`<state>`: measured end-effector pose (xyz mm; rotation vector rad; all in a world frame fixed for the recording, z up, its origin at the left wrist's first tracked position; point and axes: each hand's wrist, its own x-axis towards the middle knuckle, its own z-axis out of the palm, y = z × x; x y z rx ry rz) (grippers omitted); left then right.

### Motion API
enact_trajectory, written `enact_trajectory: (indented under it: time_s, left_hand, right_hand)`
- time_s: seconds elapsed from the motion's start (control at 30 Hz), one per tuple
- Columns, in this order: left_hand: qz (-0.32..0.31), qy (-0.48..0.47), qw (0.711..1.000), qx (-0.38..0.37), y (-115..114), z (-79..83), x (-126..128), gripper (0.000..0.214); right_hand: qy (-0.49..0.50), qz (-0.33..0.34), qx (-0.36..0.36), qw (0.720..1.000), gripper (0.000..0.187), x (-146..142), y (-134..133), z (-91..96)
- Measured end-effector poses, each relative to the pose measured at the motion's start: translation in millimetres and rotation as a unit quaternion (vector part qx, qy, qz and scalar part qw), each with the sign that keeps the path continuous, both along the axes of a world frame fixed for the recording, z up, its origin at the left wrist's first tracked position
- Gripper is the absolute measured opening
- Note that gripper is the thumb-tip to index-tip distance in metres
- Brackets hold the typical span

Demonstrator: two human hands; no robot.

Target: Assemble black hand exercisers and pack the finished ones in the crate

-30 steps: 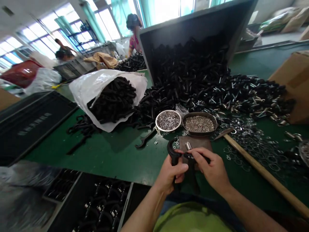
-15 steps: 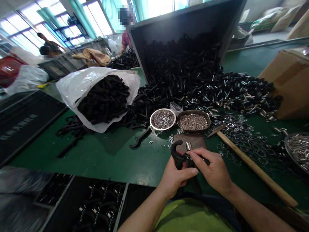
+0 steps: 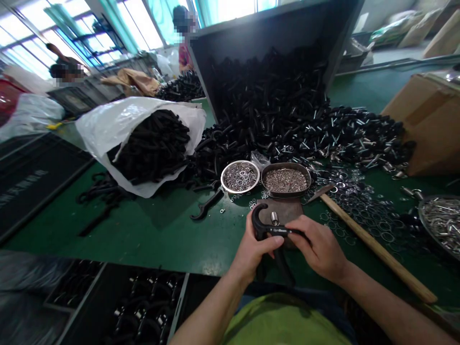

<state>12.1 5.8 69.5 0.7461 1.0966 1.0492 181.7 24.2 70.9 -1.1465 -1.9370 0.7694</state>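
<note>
My left hand (image 3: 252, 253) is wrapped round the curved end of a black hand grip strengthener (image 3: 259, 221). A silver coil spring (image 3: 275, 218) stands up from it, and white lettering shows along the bar facing me. My right hand (image 3: 321, 248) pinches the bar's right end between thumb and fingers; some of its fingers are hidden. A second black leg of the grip points down below the hands. Behind them a flat metal plate (image 3: 295, 209) lies on the green table (image 3: 179, 239).
Behind the plate stand a round dish (image 3: 222, 178) of washers and an oval tin (image 3: 285, 194) of small metal parts. A wooden-handled hammer (image 3: 377, 248) lies right, among loose rings. Further back are a white sack (image 3: 104, 122), a tipped grey bin (image 3: 251, 40) spilling black parts, and a carton (image 3: 431, 124).
The grip strengthener has turned so its lettered bar lies nearly level and faces me. The lower leg shows more clearly. Both hands still hold it, and the view has shifted slightly.
</note>
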Motion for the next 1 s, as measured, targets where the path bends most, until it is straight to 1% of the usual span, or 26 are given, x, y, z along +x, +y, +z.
enact_trajectory:
  time_s: [0.03,0.07,0.1,0.13,0.17,0.2,0.23,0.27,0.3,0.37,0.43,0.5,0.57,0.7,0.83,1.0]
  left_hand:
    - [0.008,0.037,0.999,0.023,-0.4,0.5,-1.6,0.093]
    - [0.016,0.081,0.995,0.049,-0.9,0.8,-3.3,0.097]
    - [0.023,0.122,0.99,0.073,-1.4,1.0,-4.9,0.098]
    - [0.024,0.156,0.983,0.092,-2.0,0.9,-6.3,0.095]
    - [0.019,0.181,0.978,0.106,-2.7,0.4,-7.3,0.092]
    - [0.002,0.197,0.974,0.111,-3.5,-0.4,-7.7,0.088]
    - [-0.016,0.206,0.972,0.109,-4.5,-1.7,-7.5,0.086]
    - [-0.027,0.21,0.972,0.105,-5.6,-3.5,-6.8,0.084]
    - [-0.026,0.207,0.973,0.1,-7.0,-5.6,-5.9,0.083]
    - [-0.006,0.187,0.978,0.09,-10.2,-10.3,-4.1,0.081]
    - [0.007,0.176,0.98,0.089,-13.1,-14.3,-4.1,0.081]
    - [-0.009,0.193,0.976,0.1,-14.8,-16.6,-6.1,0.081]
    - [-0.03,0.212,0.97,0.117,-14.9,-17.0,-9.1,0.082]
    - [-0.059,0.202,0.97,0.125,-12.5,-15.8,-11.4,0.081]
    - [-0.07,0.194,0.971,0.122,-10.6,-17.9,-8.8,0.079]
    - [-0.112,0.203,0.965,0.122,-5.7,-29.3,-5.3,0.079]
  right_hand:
    - [0.006,-0.023,-0.053,0.998,0.024,-0.2,0.1,-3.8]
    - [0.016,-0.032,-0.123,0.992,0.029,-0.7,0.9,-7.1]
    - [0.029,-0.025,-0.197,0.98,0.035,-1.7,2.5,-9.4]
    - [0.04,0.001,-0.264,0.964,0.04,-3.0,4.7,-10.5]
    - [0.048,0.042,-0.314,0.947,0.044,-4.8,7.4,-10.3]
    - [0.052,0.085,-0.343,0.934,0.045,-6.9,10.2,-9.2]
    - [0.054,0.118,-0.356,0.925,0.045,-9.5,12.6,-7.3]
    - [0.054,0.135,-0.354,0.924,0.042,-12.4,14.4,-5.1]
    - [0.054,0.131,-0.342,0.929,0.039,-15.6,15.3,-3.0]
    - [0.043,0.087,-0.301,0.949,0.032,-21.7,14.6,0.1]
    - [0.006,0.049,-0.256,0.965,0.027,-26.1,11.9,1.8]
    - [-0.055,0.047,-0.226,0.971,0.026,-28.2,9.5,3.1]
    - [-0.116,0.06,-0.211,0.969,0.026,-28.1,8.8,4.9]
    - [-0.192,0.079,-0.183,0.961,0.024,-25.6,10.4,9.1]
    - [-0.234,0.08,-0.17,0.954,0.026,-22.7,11.4,9.8]
    - [-0.261,0.092,-0.174,0.945,0.025,-20.1,15.6,3.8]
